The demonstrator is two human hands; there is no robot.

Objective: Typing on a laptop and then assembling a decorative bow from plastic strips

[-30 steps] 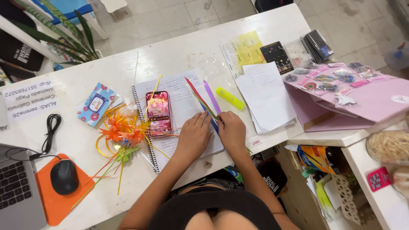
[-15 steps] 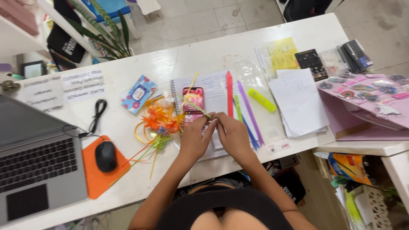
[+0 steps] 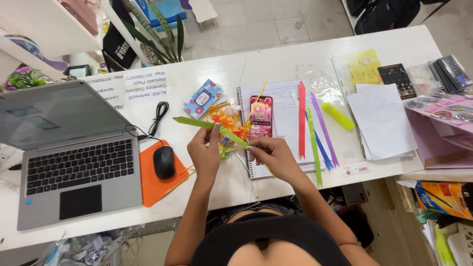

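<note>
**Green ribbon strip held between both hands over the notebook**

Head view: the left hand [image 3: 206, 151] pinches a green ribbon strip [image 3: 209, 127] near its middle, fingers closed on it; the right hand [image 3: 270, 153] grips the same strip at its lower end, also clamped shut; the strip runs slantwise up to the left, raised just above the white table [image 3: 276, 59]. Just behind the hands lies an orange ribbon flower [image 3: 227, 119], which looks already curled and gathered; so part of the work seems done. Still flat and unused on the spiral notebook [image 3: 286, 106] are a red ribbon [image 3: 301, 118], another green one [image 3: 313, 148], and blue and purple strips beside them; these appear left to work. A phone [image 3: 260, 117] rests on the notebook beside the flower; a laptop [image 3: 64, 148] and a mouse [image 3: 163, 161] on an orange pad sit to the left.
</note>
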